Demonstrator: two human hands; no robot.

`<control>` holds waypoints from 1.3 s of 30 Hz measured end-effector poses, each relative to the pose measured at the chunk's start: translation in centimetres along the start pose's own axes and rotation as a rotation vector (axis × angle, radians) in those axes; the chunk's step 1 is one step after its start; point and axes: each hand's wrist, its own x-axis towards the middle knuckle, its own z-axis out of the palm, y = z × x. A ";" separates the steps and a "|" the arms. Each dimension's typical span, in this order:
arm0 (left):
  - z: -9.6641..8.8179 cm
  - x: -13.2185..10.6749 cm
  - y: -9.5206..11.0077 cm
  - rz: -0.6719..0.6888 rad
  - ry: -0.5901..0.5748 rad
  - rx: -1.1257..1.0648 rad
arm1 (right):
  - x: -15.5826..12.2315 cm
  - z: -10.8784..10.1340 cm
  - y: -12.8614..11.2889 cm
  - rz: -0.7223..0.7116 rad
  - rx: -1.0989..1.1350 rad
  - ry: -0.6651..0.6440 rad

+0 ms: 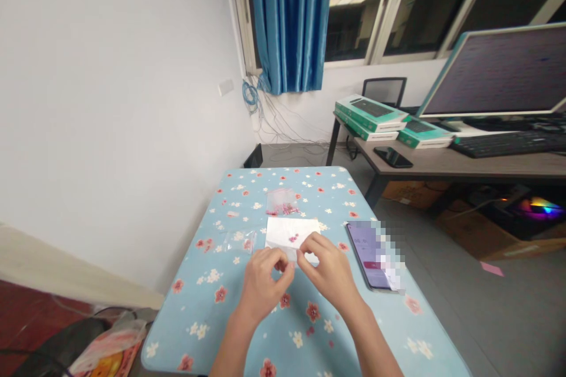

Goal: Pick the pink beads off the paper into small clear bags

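My left hand (266, 278) and my right hand (328, 265) are near each other, just above the front edge of a white sheet of paper (276, 226). Fingers and thumb are pinched together on both. Between the fingertips stretches a thin, see-through piece that looks like a small clear plastic bag (289, 252); its outline is faint. A few tiny pink pieces (293, 237) show over the sheet, and I cannot tell whether they lie on it or inside the bag. Behind the paper lies a zip bag (282, 200) with many small pink pieces. Left of the sheet is another clear bag (239, 241).
A flowered blue cloth (212, 318) covers the table. To the right of my hands lies a lit phone (371, 256). The desk beyond holds green boxes (371, 113), a dark phone (392, 156), a keyboard (513, 142) and a monitor (499, 70). A white wall (119, 100) borders the left.
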 end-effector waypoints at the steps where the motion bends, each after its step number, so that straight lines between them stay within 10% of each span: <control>1: 0.2 -0.1 -0.2 0.016 0.033 -0.011 | -0.1 0.0 -0.2 -0.010 0.001 -0.022; 9: 1.7 -0.7 -2.0 0.143 0.065 0.035 | 0.0 -0.5 -1.0 -0.075 0.093 -0.194; 16: 1.3 -0.3 -1.9 0.165 0.114 0.035 | -0.2 -0.7 -0.5 0.143 0.146 -0.153; 24: 1.6 0.0 -0.3 0.276 0.029 0.169 | -0.4 3.2 1.0 0.292 0.850 -0.286; 30: 1.0 -0.7 -1.9 0.095 0.037 0.249 | -1.3 5.0 1.6 0.744 1.422 -0.209; 39: -0.3 -0.9 -3.3 -0.115 -0.073 -0.178 | -1.2 7.0 2.4 0.962 1.822 -0.068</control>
